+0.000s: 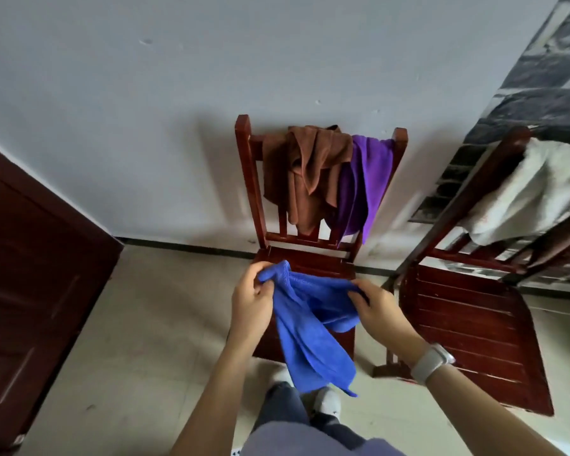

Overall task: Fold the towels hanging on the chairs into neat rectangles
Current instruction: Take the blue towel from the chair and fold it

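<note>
A blue towel (313,327) hangs crumpled between my hands above the seat of the middle wooden chair (310,258). My left hand (252,302) pinches its upper left corner. My right hand (377,307) grips the top edge further right. The towel's lower part droops past the seat's front. Over this chair's backrest hang a brown towel (305,176) and, to its right, a purple towel (364,182). A white towel (527,192) lies draped over the backrest of a second chair (468,324) on the right.
A dark wooden door (30,274) stands on the left. A pale wall is behind the chairs, with patterned dark wallpaper (540,70) at upper right. The floor is light tile (145,324). My legs and a shoe (326,403) show below the towel.
</note>
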Motion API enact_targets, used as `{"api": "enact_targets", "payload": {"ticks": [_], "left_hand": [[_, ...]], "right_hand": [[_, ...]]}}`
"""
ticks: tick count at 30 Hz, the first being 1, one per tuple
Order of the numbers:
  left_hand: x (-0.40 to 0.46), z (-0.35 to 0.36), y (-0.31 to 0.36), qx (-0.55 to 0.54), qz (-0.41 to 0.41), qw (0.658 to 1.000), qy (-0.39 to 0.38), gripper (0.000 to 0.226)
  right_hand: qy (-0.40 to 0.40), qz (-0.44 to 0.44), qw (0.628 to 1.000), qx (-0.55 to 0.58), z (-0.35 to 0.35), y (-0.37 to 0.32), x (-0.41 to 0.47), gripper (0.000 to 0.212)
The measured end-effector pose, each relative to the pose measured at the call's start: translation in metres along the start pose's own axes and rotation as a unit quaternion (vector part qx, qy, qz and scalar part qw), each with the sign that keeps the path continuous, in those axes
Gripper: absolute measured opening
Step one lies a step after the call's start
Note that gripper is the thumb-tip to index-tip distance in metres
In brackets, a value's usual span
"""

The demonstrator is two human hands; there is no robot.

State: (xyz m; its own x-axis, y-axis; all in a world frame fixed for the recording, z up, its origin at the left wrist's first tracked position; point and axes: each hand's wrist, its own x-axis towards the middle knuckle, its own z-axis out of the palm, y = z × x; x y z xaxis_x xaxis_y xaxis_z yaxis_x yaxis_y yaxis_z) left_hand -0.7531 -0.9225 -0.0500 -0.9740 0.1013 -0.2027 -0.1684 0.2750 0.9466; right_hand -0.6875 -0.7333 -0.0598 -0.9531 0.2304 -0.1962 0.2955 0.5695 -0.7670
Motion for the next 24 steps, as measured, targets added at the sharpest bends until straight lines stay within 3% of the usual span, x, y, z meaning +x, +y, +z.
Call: {"api": "enact_targets", "payload": {"ticks": [3,6,12,15,18,20,23,24], "left_hand": [[0.009,0.003,0.008,0.125,0.095,0.987,-0.022,0.024],[0.019,0.010,0.018,0.162,0.171,0.969,-0.069,0.022],[0.027,0.014,0.060,0.112,0.155,0.947,-0.258,0.031],[0.025,0.018,0.079,0.069,0.177,0.938,-0.290,0.028],[0.029,0.021,0.084,0.013,0.200,0.946,-0.256,0.031],[0.035,0.021,0.085,-0.016,0.194,0.954,-0.228,0.033],[0.041,0.024,0.082,-0.026,0.176,0.956,-0.234,0.033],[0.041,0.024,0.080,-0.033,0.167,0.956,-0.241,0.032]], "right_hand": [[0.069,0.014,0.997,-0.034,-0.025,0.008,-0.005,0.016],[0.131,0.010,0.991,-0.009,-0.038,-0.008,-0.002,0.017],[0.072,-0.089,0.993,0.030,-0.056,-0.069,0.014,0.018],[0.199,-0.072,0.967,0.145,-0.061,-0.077,0.026,0.029],[0.269,0.020,0.956,0.112,-0.044,-0.051,0.021,0.040],[0.230,0.031,0.964,0.127,-0.023,-0.032,0.006,0.033],[0.062,0.026,0.983,0.171,0.000,-0.030,-0.004,0.030],[0.050,0.026,0.982,0.183,0.004,-0.031,-0.001,0.027]]}}
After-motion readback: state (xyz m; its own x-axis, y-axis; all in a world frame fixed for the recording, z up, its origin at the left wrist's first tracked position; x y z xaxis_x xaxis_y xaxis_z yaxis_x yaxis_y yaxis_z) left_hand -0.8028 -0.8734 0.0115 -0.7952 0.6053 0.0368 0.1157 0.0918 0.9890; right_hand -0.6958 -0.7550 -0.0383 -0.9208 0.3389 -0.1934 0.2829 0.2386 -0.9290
